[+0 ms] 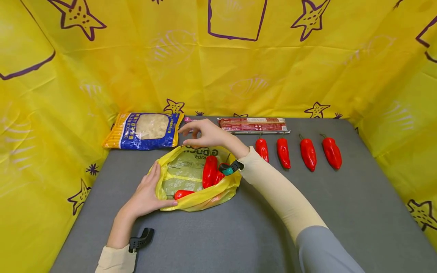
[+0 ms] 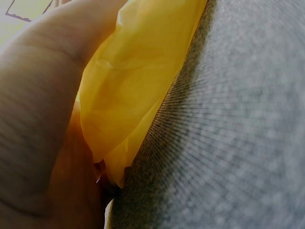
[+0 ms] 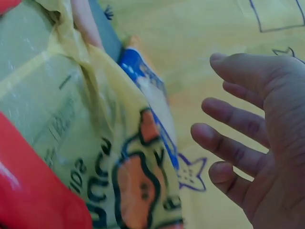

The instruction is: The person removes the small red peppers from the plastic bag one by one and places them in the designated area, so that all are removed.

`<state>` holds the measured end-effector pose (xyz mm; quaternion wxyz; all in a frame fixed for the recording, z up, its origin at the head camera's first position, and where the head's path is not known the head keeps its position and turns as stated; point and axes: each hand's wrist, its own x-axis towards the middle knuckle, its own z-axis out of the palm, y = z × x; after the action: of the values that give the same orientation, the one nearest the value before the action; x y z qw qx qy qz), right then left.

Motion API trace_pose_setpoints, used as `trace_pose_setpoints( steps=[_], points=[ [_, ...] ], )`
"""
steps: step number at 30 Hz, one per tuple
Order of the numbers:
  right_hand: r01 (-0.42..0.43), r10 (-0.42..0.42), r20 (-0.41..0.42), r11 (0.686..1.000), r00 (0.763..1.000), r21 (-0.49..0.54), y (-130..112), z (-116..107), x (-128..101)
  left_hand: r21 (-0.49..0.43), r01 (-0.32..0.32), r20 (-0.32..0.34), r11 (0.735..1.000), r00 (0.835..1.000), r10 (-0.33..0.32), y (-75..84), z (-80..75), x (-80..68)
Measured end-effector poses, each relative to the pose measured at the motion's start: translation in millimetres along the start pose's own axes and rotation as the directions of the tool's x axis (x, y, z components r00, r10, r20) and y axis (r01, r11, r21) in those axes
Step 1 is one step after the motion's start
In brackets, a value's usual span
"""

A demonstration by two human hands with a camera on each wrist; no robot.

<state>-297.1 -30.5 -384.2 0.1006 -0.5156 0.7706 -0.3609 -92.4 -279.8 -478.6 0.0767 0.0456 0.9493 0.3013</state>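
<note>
A yellow plastic bag (image 1: 201,204) lies on the grey table with its mouth spread, and red peppers (image 1: 209,172) show inside it. Against the bag's left side rests my left hand (image 1: 145,193), its straight thumb along the front rim and its fingers along the left edge. The left wrist view has yellow plastic (image 2: 138,71) right against that hand. Over the bag's far rim hovers my right hand (image 1: 205,133), its fingers loosely bent. In the right wrist view nothing lies between those fingers (image 3: 233,145); the printed bag wall (image 3: 109,138) and a red pepper (image 3: 33,186) are beside it.
Several more red peppers (image 1: 308,154) lie in a row to the right. A blue and yellow pasta packet (image 1: 146,131) sits at the back left, a long red packet (image 1: 254,125) behind the bag. A small pink thing (image 1: 187,120) peeks out behind my right hand. Yellow patterned cloth (image 1: 218,76) encloses the table.
</note>
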Motion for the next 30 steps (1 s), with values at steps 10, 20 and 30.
trace_pose_setpoints(
  steps=[10,20,30],
  points=[
    [0.058,-0.073,0.266,0.996,0.961,0.065,-12,38,17,-0.012,-0.011,0.003,1.000,1.000,0.011,1.4,-0.3,0.9],
    [0.009,-0.056,0.516,0.996,0.855,0.092,-18,77,20,-0.019,-0.015,-0.006,1.000,1.000,0.015,-0.2,1.7,-2.2],
    [0.033,-0.080,0.580,0.995,0.811,0.091,-19,89,19,-0.020,-0.033,-0.015,0.999,0.999,0.033,0.3,0.6,-0.9]
  ],
)
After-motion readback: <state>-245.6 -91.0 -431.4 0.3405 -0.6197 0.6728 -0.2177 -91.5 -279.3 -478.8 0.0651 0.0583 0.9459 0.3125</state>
